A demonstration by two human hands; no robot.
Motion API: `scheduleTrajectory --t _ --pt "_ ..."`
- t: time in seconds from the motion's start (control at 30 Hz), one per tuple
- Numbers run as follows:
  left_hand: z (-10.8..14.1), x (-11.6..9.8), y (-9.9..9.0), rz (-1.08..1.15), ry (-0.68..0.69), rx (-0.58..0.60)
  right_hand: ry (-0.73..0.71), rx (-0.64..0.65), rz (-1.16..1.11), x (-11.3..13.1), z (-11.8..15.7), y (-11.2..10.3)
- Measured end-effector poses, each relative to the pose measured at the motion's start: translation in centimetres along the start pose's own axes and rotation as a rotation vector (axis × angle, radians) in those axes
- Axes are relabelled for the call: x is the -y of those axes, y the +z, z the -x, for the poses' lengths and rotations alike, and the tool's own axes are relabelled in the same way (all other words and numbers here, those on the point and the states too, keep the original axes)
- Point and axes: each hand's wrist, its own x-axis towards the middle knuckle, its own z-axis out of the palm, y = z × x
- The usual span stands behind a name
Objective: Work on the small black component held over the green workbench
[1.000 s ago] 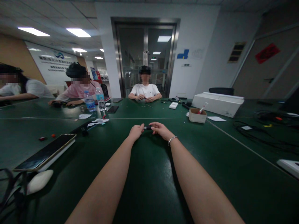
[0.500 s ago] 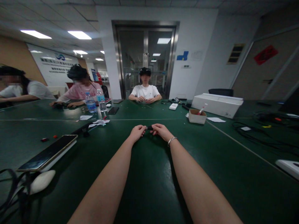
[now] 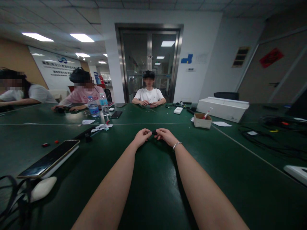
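Both my arms reach forward over the green table (image 3: 153, 179). Between my hands is a small black object (image 3: 154, 132), too small and dark to name. My left hand (image 3: 142, 137) pinches its left end between thumb and fingers. From the other side my right hand (image 3: 166, 136), with a silver bracelet (image 3: 177, 146) at the wrist, grips the right end. The fingers cover much of the object, and both hands are close to the tabletop.
Left of my arms lie a phone on a white box (image 3: 51, 158), a white rounded thing with black straps (image 3: 43, 189) and paper scraps (image 3: 102, 127). Water bottles (image 3: 93, 107) stand beyond. At right are a small open box (image 3: 202, 120), a long white box (image 3: 223, 108) and cables. Several people sit around the table.
The left fingers have shifted slightly on the black object, and less of its left end shows. The view has tilted a little; otherwise things lie as before.
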Motion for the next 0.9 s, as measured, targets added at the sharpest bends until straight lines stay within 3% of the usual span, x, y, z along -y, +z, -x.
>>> scheduleTrajectory --t 0.33,0.9 --pt "0.32 0.11 -0.3 -0.075 0.031 0.11 0.005 0.053 0.008 0.02 -0.02 -0.29" --pt "-0.11 0.33 -0.86 -0.304 -0.044 0.096 -0.031 0.097 0.061 -0.18 -0.17 -0.36"
